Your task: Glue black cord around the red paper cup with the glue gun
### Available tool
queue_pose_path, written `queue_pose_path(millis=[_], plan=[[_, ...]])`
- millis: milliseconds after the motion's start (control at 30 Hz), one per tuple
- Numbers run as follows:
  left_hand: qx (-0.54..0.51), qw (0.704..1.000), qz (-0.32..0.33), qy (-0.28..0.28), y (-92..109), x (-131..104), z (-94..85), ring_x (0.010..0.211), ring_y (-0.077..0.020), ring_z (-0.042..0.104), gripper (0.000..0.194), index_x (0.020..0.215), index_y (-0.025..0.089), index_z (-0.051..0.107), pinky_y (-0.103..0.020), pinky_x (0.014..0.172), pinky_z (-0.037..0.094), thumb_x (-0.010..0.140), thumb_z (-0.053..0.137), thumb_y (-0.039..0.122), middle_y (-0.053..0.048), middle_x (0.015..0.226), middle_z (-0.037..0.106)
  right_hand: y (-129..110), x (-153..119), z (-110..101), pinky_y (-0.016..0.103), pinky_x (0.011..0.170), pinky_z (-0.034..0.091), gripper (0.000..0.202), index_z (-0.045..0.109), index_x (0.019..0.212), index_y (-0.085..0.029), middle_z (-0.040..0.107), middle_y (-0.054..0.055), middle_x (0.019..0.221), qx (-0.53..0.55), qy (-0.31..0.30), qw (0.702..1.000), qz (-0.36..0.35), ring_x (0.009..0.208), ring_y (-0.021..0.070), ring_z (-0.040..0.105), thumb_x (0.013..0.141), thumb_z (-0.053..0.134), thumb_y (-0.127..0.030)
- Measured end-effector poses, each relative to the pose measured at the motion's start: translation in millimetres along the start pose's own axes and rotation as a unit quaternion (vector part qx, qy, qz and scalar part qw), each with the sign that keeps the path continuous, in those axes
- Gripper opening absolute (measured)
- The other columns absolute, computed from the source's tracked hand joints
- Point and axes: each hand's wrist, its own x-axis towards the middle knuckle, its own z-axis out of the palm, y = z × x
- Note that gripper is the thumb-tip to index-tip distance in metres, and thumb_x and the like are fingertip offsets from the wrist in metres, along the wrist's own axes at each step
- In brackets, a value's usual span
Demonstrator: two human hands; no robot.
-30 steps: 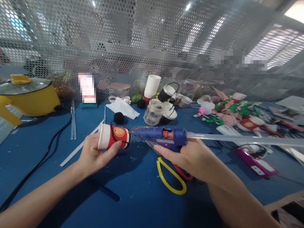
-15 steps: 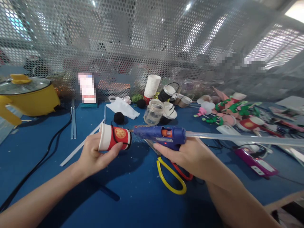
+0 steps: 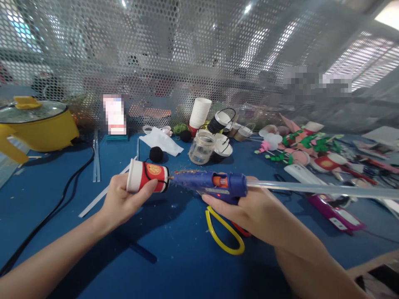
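My left hand [image 3: 123,199] is wrapped round a red and white paper cup [image 3: 134,176] lying on its side in the air, its base turned right. Black yarn [image 3: 159,181] runs along the cup wall and round its base edge, under my thumb. In my right hand [image 3: 249,207] is a blue glue gun [image 3: 199,181], with a long clear glue stick [image 3: 299,187] out of its back. Its nozzle meets the cup's base edge. Below the gun lie scissors with yellow and red handles [image 3: 226,238], partly hidden. Behind the cup sits a black yarn ball [image 3: 156,154].
A glass jar [image 3: 202,148], stacked paper cups [image 3: 200,112] and yarn-wrapped cups [image 3: 220,120] stand behind. At left are a yellow electric pot [image 3: 43,128] and black cable [image 3: 67,191]. At right lie a purple power strip [image 3: 336,214] and craft flowers [image 3: 299,145].
The cup and my left hand have shifted slightly left. The glue gun has dropped a little, its nozzle now lower on the base edge.
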Motion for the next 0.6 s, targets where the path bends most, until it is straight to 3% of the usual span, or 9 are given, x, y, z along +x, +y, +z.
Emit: queue_pose_path(millis=[100, 233, 500, 600], plan=[[-0.023, 1.000, -0.016, -0.003, 1, 1, -0.3, 0.031, -0.0027, 0.025, 0.037, 0.039, 0.016, 0.036, -0.016, 0.027, 0.018, 0.068, 0.058, 0.014, 0.008, 0.036, 0.030, -3, 5, -4, 0.022, 0.051, 0.046, 0.034, 0.068, 0.070, -0.020, 0.060, 0.003, 0.056, 0.072, -0.001, 0.996, 0.048, 0.053, 0.0131, 0.056, 0.086, 0.037, -0.020], [-0.020, 1.000, 0.003, -0.001, 4, 4, -1.1, 0.032, -0.0028, 0.024, 0.038, 0.039, 0.017, 0.036, -0.018, 0.027, 0.017, 0.069, 0.058, 0.013, 0.008, 0.036, 0.029, -5, 7, -4, 0.023, 0.051, 0.046, 0.036, 0.068, 0.070, -0.019, 0.061, 0.004, 0.057, 0.093, 0.004, 0.993, 0.073, 0.053, 0.0140, 0.056, 0.086, 0.036, -0.023], [0.038, 0.991, 0.129, 0.008, -1, 1, -0.7, 0.033, -0.0039, 0.035, 0.030, 0.042, 0.016, 0.046, -0.017, 0.032, 0.026, 0.067, 0.060, 0.010, 0.007, 0.037, 0.040, 3, -5, 1, 0.031, 0.053, 0.047, 0.035, 0.068, 0.087, -0.023, 0.065, 0.006, 0.064, -0.036, -0.004, 0.999, -0.022, 0.057, 0.0196, 0.059, 0.082, 0.035, -0.010], [0.052, 0.986, 0.161, -0.001, -5, -1, -0.6, 0.036, -0.0058, 0.042, 0.021, 0.049, 0.017, 0.052, -0.017, 0.036, 0.032, 0.067, 0.061, 0.010, 0.006, 0.040, 0.048, 5, -9, 4, 0.034, 0.056, 0.047, 0.036, 0.067, 0.092, -0.022, 0.066, 0.009, 0.068, -0.049, -0.018, 0.998, -0.026, 0.061, 0.0218, 0.060, 0.080, 0.036, -0.007]])
